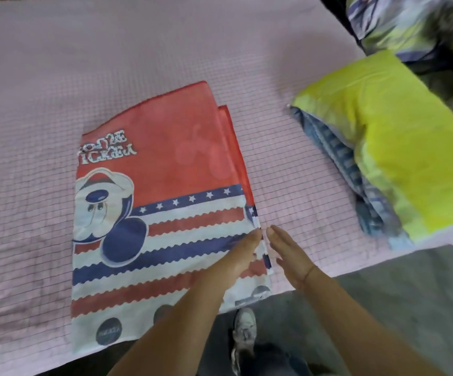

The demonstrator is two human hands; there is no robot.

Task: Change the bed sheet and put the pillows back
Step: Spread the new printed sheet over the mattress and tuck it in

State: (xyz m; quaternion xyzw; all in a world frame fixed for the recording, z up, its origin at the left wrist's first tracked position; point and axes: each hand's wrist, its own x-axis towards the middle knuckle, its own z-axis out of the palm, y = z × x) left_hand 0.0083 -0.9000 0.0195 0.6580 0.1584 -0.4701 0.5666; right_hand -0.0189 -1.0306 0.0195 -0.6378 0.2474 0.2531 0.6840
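Head view puts us at the start of laying the fresh sheet. The folded red, white and blue cartoon-print bed sheet (165,172) lies flat on the pale pink quilted mattress cover (57,77), its near end reaching the bed's front edge. It's not yet unfolded, so we judge the task early, w/ spreading, tucking and pillows all left to do.

Hands: our left hand (243,253) rests on top of the sheet, fingers straight and together, tips at the sheet's right-hand edge where the layers stack. Our right hand (287,251) is just beside it on the other side of that edge, fingers straight, palm turned toward the left hand, low over the mattress cover. Neither grips anything we can see; whether a thumb has hooked under a layer is hidden. Both forearms come in from the bottom of frame and converge at that edge.

Next move, as we judge it: find the top layer at that edge, pinch it w/ both hands, then lift and open it across the bed. That needs room to the right, where the yellow-green pillow with a blue patterned underside (399,147) sits on the bed, well apart from the sheet — it prob. has to shift first.
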